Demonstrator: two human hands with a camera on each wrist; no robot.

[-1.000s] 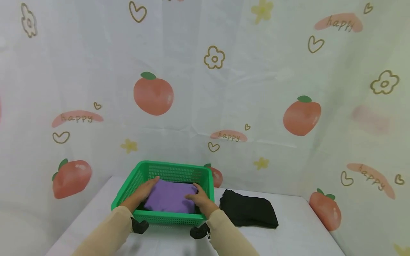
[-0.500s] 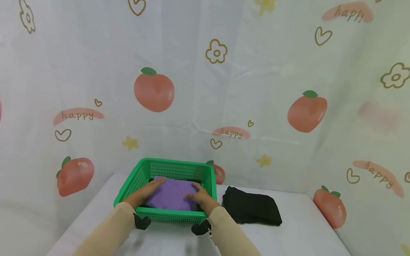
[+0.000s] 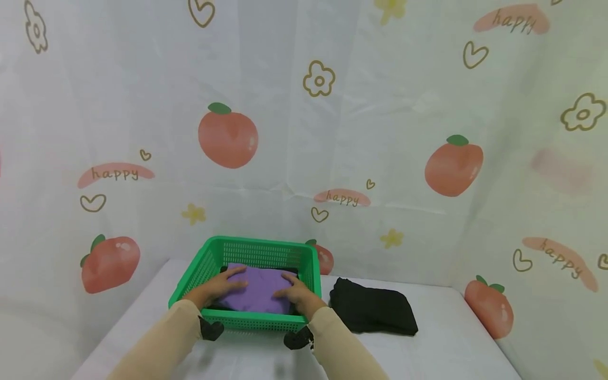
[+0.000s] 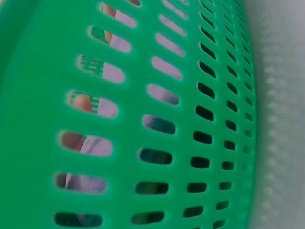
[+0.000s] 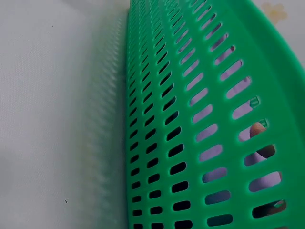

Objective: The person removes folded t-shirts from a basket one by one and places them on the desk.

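A folded purple cloth [image 3: 258,292] lies inside a green plastic basket [image 3: 252,320], on top of black fabric [image 3: 294,306] whose edges show around it. My left hand [image 3: 217,286] reaches over the near rim and rests on the cloth's left side, its fingers spread. On the cloth's right side rests my right hand [image 3: 299,294], its thumb and fingers apart. Both wrist views are filled by the slotted basket wall [image 4: 124,138]; through the slots, parts of the fingers [image 5: 258,129] and the purple cloth [image 5: 208,133] appear.
To the right of the basket, a folded black cloth [image 3: 372,307] lies on the white table [image 3: 427,353]. A white curtain [image 3: 285,132] printed with peaches, hearts and flowers stands right behind the table.
My left fingers have spread apart on top of the purple cloth. The cloth has shifted slightly within the basket. The head view has moved a little; the black cloth beside the basket stays put.
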